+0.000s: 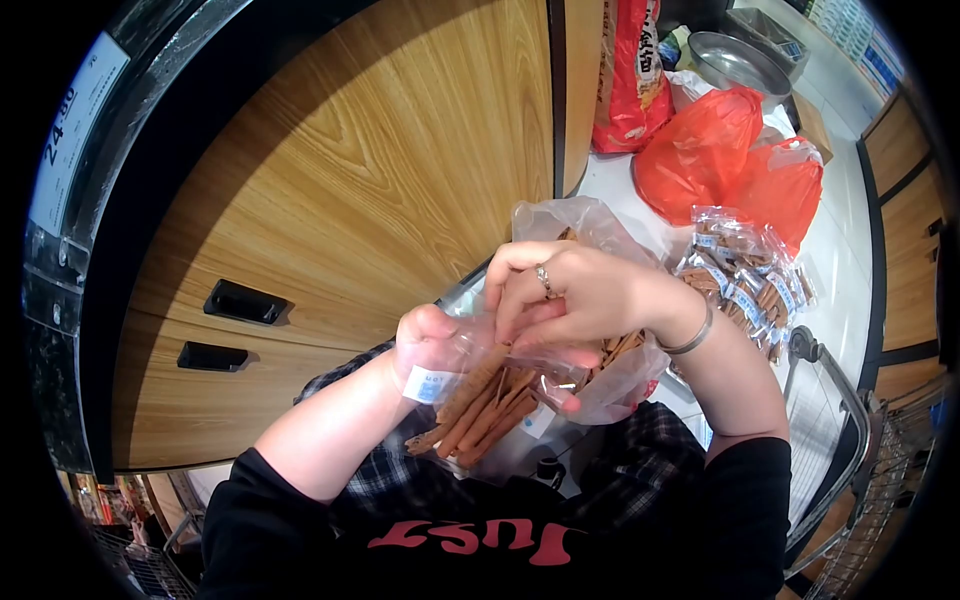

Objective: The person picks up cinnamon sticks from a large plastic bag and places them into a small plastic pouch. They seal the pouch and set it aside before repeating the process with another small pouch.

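Note:
Brown bark-like sticks [488, 412] lie inside a clear plastic bag [470, 345] in front of my chest. My left hand [428, 338] is closed on the left side of this bag, above a small white and blue label [431, 385]. My right hand [560, 295], with a ring on one finger, bends over the bag's upper part with its fingers drawn together on the plastic. Behind and below my right hand is a larger translucent bag [590, 218] holding more brown sticks [622, 352].
Several labelled packs of sticks [745, 285] lie on the pale floor at the right. Beyond them are red plastic bags [700, 140], a red printed sack [635, 85] and a metal pan [738, 65]. A wooden cabinet [400, 150] stands at left, a wire cart [865, 500] at lower right.

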A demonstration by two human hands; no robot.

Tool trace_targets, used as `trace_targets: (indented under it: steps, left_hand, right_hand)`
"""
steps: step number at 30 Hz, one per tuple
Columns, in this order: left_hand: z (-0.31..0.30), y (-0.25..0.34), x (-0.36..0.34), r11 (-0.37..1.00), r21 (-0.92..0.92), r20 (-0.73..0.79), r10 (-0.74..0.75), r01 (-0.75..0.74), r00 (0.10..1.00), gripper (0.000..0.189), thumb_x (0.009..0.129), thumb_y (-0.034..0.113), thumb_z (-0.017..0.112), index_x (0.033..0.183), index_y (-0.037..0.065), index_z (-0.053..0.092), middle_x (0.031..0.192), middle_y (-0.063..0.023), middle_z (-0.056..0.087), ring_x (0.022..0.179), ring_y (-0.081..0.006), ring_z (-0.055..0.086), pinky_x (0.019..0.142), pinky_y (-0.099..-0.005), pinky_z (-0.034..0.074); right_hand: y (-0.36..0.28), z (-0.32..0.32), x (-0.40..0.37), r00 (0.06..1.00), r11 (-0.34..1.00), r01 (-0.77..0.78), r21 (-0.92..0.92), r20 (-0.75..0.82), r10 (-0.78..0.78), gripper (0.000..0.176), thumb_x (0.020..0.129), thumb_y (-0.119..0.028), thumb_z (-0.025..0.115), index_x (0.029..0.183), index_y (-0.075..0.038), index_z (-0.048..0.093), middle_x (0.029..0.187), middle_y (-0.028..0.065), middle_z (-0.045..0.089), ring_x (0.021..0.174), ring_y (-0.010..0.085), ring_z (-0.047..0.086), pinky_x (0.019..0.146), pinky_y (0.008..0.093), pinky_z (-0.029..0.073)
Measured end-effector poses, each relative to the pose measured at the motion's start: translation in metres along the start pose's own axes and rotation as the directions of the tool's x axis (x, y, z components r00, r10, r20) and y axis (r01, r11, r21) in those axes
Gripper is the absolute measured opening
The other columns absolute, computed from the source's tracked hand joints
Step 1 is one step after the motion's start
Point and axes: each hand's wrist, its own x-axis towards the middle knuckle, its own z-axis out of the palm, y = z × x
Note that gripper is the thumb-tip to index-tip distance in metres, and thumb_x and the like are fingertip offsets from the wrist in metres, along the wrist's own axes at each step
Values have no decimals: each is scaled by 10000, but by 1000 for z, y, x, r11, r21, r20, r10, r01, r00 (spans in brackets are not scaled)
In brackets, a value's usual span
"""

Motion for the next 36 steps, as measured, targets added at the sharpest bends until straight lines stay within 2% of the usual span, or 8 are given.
trace_targets:
  steps: [4, 13, 18, 25, 28, 31, 34, 36]
  left_hand:
    - [1, 0, 2, 992, 125, -76, -6, 16, 997, 1044, 532, 695, 536, 1325, 114, 185, 1266, -299, 266, 1050, -485, 396, 925, -479, 291]
    - [-2, 1, 1, 999, -9, 33, -47, 47, 998, 854, 658, 538, 491, 1303, 49, 219, 1274, -286, 261, 1096, -462, 364, 920, -496, 291]
    - [-2, 9, -8, 985, 170, -184, 6, 26, 983, 673, 766, 406, 358, 1279, -16, 246, 1271, -260, 292, 1139, -432, 330, 958, -507, 226]
    - [0, 13, -9, 999, 49, -190, 25, -16, 981, 663, 764, 377, 373, 1238, -76, 276, 1244, -246, 342, 1112, -363, 388, 957, -472, 253]
    - [9, 17, -9, 957, 288, -321, 132, -36, 938, 658, 749, 384, 396, 1217, -70, 306, 1222, -231, 370, 1083, -328, 416, 943, -449, 283]
    - [11, 16, -3, 975, 193, -165, 146, -114, 975, 671, 730, 405, 418, 1208, -56, 319, 1192, -208, 400, 1073, -305, 424, 921, -438, 311]
    - [7, 13, -2, 980, -79, 12, 183, -181, 983, 693, 719, 422, 427, 1212, -51, 317, 1172, -194, 414, 1084, -309, 415, 911, -446, 318]
    - [12, 16, -5, 971, 232, -264, 115, -52, 958, 789, 734, 455, 420, 1325, 27, 120, 1245, -226, 326, 1121, -404, 353, 921, -511, 271]
  right_hand:
    - [7, -4, -2, 993, 996, 94, 1, 65, -94, 154, 667, -56, 618, 815, -70, 656, 968, 69, 496, 861, 180, 516, 735, 271, 409]
    - [22, -8, -9, 986, 990, 93, 108, 129, -107, 175, 778, -138, 537, 890, -43, 633, 1012, 80, 482, 824, 168, 517, 714, 251, 407]
    - [24, -6, -13, 987, 986, -66, 156, 153, 42, 189, 794, -186, 550, 830, -14, 620, 1000, 80, 477, 786, 149, 526, 709, 249, 402]
    - [21, 0, -8, 993, 979, -109, 171, 68, 98, 123, 790, -125, 568, 796, -3, 582, 889, 38, 437, 783, 104, 477, 682, 229, 394]
    - [24, 3, -8, 997, 946, -72, 315, 9, 73, 135, 807, -118, 533, 855, -7, 594, 905, 33, 453, 790, 101, 457, 698, 231, 389]
    - [37, -2, -7, 996, 889, 74, 452, 1, -84, 183, 821, -107, 486, 935, -18, 598, 904, 32, 471, 788, 104, 460, 706, 225, 381]
    - [34, -2, -7, 1000, 901, 1, 433, 17, -9, 235, 826, -92, 440, 989, -22, 593, 896, 33, 487, 795, 105, 457, 707, 220, 375]
    - [36, -5, -7, 999, 924, 10, 382, 32, -24, 221, 816, -91, 460, 973, -35, 606, 886, 31, 487, 783, 103, 460, 694, 217, 377]
